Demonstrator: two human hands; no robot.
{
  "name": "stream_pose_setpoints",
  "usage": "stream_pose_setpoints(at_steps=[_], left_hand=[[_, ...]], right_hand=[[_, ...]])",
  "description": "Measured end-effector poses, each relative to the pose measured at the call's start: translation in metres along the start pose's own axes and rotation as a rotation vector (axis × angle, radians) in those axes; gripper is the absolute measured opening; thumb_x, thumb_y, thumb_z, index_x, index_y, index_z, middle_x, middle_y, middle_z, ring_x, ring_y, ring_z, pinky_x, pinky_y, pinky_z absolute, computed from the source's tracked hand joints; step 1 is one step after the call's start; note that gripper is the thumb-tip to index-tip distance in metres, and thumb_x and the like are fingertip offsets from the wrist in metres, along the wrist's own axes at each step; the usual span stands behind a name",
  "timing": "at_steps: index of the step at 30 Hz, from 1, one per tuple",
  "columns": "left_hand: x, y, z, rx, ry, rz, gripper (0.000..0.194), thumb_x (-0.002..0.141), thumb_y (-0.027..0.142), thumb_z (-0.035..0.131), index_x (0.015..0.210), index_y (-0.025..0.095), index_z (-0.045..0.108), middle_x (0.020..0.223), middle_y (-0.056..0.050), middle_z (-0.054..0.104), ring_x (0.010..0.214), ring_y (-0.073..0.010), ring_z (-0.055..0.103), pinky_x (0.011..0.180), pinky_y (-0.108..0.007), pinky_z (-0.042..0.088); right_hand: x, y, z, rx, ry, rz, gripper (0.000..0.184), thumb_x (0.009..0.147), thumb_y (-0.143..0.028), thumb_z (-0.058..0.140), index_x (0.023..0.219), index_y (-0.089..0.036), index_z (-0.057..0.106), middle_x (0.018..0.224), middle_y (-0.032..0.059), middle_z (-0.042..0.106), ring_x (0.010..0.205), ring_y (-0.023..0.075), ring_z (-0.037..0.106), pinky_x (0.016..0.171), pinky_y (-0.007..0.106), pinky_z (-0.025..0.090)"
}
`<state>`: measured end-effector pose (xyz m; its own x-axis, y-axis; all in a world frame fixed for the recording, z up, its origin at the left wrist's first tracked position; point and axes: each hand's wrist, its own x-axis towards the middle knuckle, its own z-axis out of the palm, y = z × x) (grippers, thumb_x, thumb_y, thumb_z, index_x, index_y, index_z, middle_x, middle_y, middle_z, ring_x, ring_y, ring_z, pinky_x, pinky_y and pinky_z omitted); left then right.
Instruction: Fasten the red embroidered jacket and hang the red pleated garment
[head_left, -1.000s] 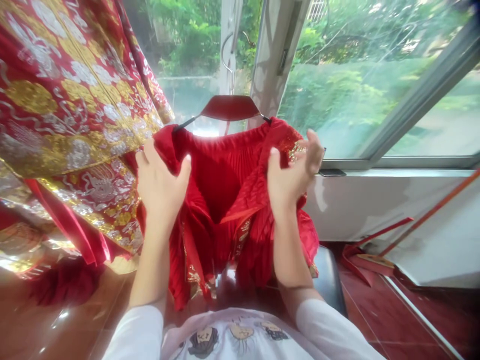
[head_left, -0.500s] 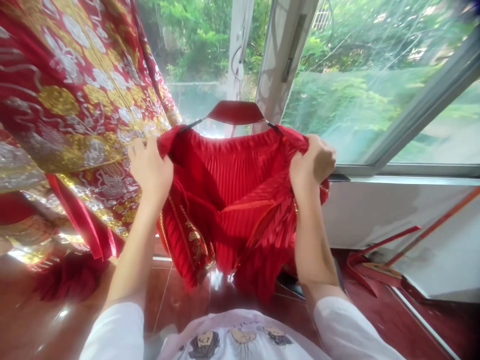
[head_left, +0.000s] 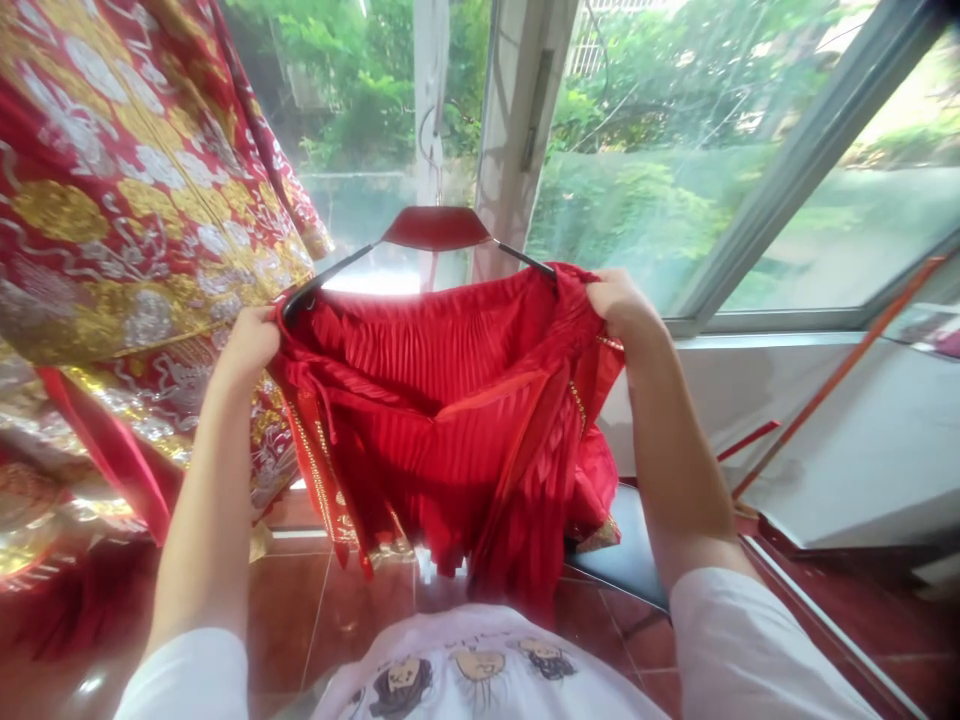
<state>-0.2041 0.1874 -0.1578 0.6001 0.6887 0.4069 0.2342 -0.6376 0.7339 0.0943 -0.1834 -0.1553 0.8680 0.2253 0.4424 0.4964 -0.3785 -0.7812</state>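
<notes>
At centre frame, both hands, left hand (head_left: 251, 340) and right hand (head_left: 616, 303), now closed on the pleated red skirt (head_left: 442, 400), have spread its waistband wider along the hanger (head_left: 424, 232).

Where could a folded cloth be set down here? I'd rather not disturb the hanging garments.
Bare floor tiles show between the embroidered robe and the pleated red skirt. The grey sill right of the skirt is bare, crossed only by an orange stick. Left is crowded: robe and skirt nearly touch beside the left hand.

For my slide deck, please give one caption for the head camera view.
Left hand and right hand grip the waist of a red pleated skirt on a hanger by a window.
</notes>
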Motion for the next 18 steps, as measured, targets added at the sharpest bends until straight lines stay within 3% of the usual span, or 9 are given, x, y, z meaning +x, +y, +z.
stream_pose_setpoints(at_steps=[4, 7, 11, 15, 18], left_hand=[[-0.004, -0.022, 0.019, 0.272, -0.211, -0.007, 0.018, 0.073, 0.01, 0.047, 0.074, 0.007, 0.065, 0.058, -0.002, 0.061, 0.065, -0.0171, 0.057, 0.072, -0.03, 0.052], [-0.029, -0.048, 0.041, 0.409, -0.254, -0.02, 0.026, 0.064, 0.005, 0.046, 0.07, 0.01, 0.07, 0.069, -0.007, 0.069, 0.079, -0.0243, 0.065, 0.081, -0.033, 0.051], [-0.074, -0.077, 0.066, 0.538, -0.261, -0.034, 0.038, 0.067, 0.007, 0.044, 0.086, 0.015, 0.075, 0.092, -0.013, 0.074, 0.092, -0.0283, 0.068, 0.085, -0.035, 0.05], [-0.102, -0.069, 0.058, 0.625, -0.215, 0.017, 0.04, 0.074, 0.008, 0.04, 0.095, 0.017, 0.072, 0.105, -0.014, 0.071, 0.1, -0.0301, 0.066, 0.086, -0.037, 0.05], [-0.112, -0.05, 0.032, 0.698, -0.014, 0.182, 0.035, 0.077, 0.012, 0.039, 0.096, 0.018, 0.068, 0.115, -0.013, 0.067, 0.111, -0.0303, 0.06, 0.089, -0.037, 0.048]], right_hand=[[-0.02, 0.028, 0.009, -0.02, -0.233, 0.194, 0.024, 0.074, -0.004, 0.042, 0.075, -0.01, 0.065, 0.048, -0.001, 0.052, 0.049, 0.0122, 0.05, 0.054, 0.026, 0.043], [-0.056, 0.058, 0.023, -0.083, -0.361, 0.154, 0.026, 0.066, -0.002, 0.041, 0.065, -0.011, 0.065, 0.046, -0.0006, 0.053, 0.049, 0.0122, 0.05, 0.055, 0.023, 0.043], [-0.102, 0.092, 0.044, -0.156, -0.449, 0.077, 0.031, 0.057, 0.001, 0.039, 0.058, -0.013, 0.066, 0.056, 0.0028, 0.065, 0.061, 0.0144, 0.058, 0.064, 0.021, 0.045], [-0.121, 0.1, 0.04, -0.237, -0.414, 0.015, 0.032, 0.058, -0.003, 0.039, 0.06, -0.015, 0.069, 0.071, 0.007, 0.071, 0.074, 0.0183, 0.063, 0.075, 0.025, 0.045], [-0.117, 0.097, 0.023, -0.267, -0.287, -0.031, 0.033, 0.064, -0.012, 0.041, 0.072, -0.018, 0.072, 0.083, 0.0084, 0.073, 0.081, 0.0224, 0.063, 0.082, 0.031, 0.043]])
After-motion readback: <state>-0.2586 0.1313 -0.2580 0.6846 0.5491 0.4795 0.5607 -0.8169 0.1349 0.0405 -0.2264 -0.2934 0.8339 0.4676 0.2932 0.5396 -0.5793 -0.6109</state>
